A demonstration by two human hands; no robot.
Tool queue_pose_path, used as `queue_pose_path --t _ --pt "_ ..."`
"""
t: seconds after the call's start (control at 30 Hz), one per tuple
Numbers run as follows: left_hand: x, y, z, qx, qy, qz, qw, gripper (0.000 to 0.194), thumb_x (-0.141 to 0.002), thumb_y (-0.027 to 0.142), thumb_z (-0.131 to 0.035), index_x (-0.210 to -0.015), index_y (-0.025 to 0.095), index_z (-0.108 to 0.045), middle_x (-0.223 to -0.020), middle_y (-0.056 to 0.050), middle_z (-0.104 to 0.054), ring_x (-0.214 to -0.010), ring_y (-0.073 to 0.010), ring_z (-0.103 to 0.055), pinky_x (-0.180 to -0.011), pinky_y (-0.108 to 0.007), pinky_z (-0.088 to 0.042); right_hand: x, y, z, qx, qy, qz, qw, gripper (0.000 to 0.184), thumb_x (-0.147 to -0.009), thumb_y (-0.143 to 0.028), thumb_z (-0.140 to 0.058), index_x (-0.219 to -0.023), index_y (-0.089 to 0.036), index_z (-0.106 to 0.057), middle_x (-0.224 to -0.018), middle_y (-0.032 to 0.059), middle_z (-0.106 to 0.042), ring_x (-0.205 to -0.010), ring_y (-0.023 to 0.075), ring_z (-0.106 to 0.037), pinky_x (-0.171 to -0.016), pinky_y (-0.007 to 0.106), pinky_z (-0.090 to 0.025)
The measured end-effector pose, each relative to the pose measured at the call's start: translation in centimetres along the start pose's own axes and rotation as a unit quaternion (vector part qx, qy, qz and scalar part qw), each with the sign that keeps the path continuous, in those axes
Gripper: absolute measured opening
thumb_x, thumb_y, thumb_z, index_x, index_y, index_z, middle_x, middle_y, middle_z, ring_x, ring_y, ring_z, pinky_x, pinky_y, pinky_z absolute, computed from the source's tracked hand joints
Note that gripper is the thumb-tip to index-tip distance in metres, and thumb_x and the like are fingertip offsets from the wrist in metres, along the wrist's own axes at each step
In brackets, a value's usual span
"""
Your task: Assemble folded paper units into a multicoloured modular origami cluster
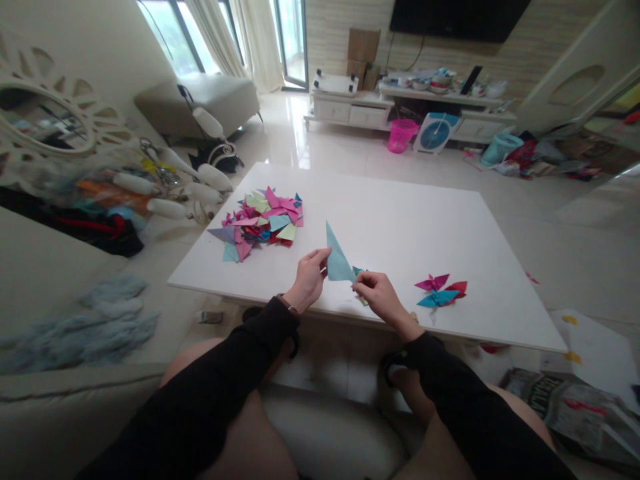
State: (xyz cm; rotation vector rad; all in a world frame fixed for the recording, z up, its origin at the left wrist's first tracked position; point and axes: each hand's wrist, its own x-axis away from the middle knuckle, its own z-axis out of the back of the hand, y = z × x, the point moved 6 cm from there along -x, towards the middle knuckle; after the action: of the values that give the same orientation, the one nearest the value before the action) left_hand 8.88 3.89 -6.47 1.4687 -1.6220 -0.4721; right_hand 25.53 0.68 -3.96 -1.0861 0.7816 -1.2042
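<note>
Between my hands, above the near edge of the white table, is a light blue folded paper triangle (338, 261), one point upward. My left hand (311, 275) pinches its left side. The fingers of my right hand (376, 292) close on its lower right corner. Partly hidden behind my right hand, more folded paper in teal and pale green (361, 300) lies on the table. To the right rests a small group of folded paper pieces, with a blue one (437, 298), a magenta one and a red one. A heap of many-coloured folded papers (265, 221) covers the table's left part.
The white table (400, 220) spans the space before me, its near edge close to my knees. A lamp with several white shades (203, 193) stands by its left side. Beyond are a pink basket (401, 135), a fan (436, 133) and a low cabinet. A bag (575, 413) lies at lower right.
</note>
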Motion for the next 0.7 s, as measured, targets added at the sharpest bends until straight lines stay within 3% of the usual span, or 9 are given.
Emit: queue_pose_path --t 0.07,0.17,0.27,0.4,0.7 --pt "-0.1 0.0 0.1 -0.002 0.005 -0.004 1.0 0.033 -0.058 0.037 -0.09 -0.068 0.017 -0.066 -0.07 -0.001 -0.063 -0.065 -0.0108 -0.053 -0.06 -0.022 -0.039 0.0 -0.2 0.8 -0.017 0.021 0.002 1.0 0.018 -0.072 -0.031 -0.058 -0.058 -0.02 -0.056 -0.056 -0.0011 -0.052 -0.058 0.0142 -0.046 -0.055 0.029 -0.034" --pt "0.1 -0.3 -0.1 -0.037 -0.004 -0.006 0.999 0.035 -0.058 0.039 -0.091 -0.066 0.016 -0.066 -0.066 0.001 -0.06 -0.061 -0.0085 -0.048 -0.059 -0.022 -0.038 0.1 -0.8 2.6 -0.031 0.104 0.025 0.994 0.016 -0.076 -0.03 -0.059 -0.063 -0.02 -0.059 -0.059 -0.0013 -0.053 -0.059 0.014 -0.047 -0.057 0.029 -0.036" --pt "0.7 -0.9 -0.7 -0.101 -0.033 -0.012 0.994 0.034 -0.06 0.041 -0.09 -0.069 0.014 -0.071 -0.066 0.0 -0.062 -0.061 -0.0086 -0.05 -0.062 -0.023 -0.041 0.3 -1.5 3.5 -0.026 0.168 0.053 0.984 0.014 -0.077 -0.033 -0.069 -0.078 -0.02 -0.062 -0.075 0.0002 -0.062 -0.067 0.0152 -0.055 -0.06 0.028 -0.041" --pt "1.5 -1.7 -1.8 -0.138 -0.087 -0.011 0.987 0.035 -0.064 0.043 -0.087 -0.073 0.012 -0.074 -0.072 -0.005 -0.069 -0.066 -0.0123 -0.058 -0.067 -0.027 -0.047 0.3 -1.8 2.5 -0.028 0.148 0.078 0.986 0.028 -0.078 -0.036 -0.075 -0.1 -0.022 -0.065 -0.101 0.0037 -0.067 -0.081 0.0173 -0.062 -0.065 0.029 -0.048" --pt "1.9 -2.0 -2.6 -0.103 -0.149 0.006 0.983 0.041 -0.066 0.045 -0.088 -0.078 0.009 -0.074 -0.07 -0.005 -0.069 -0.06 -0.011 -0.06 -0.064 -0.027 -0.049 0.1 -0.5 1.7 -0.037 0.13 0.046 0.99 0.027 -0.084 -0.036 -0.069 -0.106 -0.021 -0.071 -0.091 0.0051 -0.071 -0.077 0.0186 -0.065 -0.065 0.031 -0.051"
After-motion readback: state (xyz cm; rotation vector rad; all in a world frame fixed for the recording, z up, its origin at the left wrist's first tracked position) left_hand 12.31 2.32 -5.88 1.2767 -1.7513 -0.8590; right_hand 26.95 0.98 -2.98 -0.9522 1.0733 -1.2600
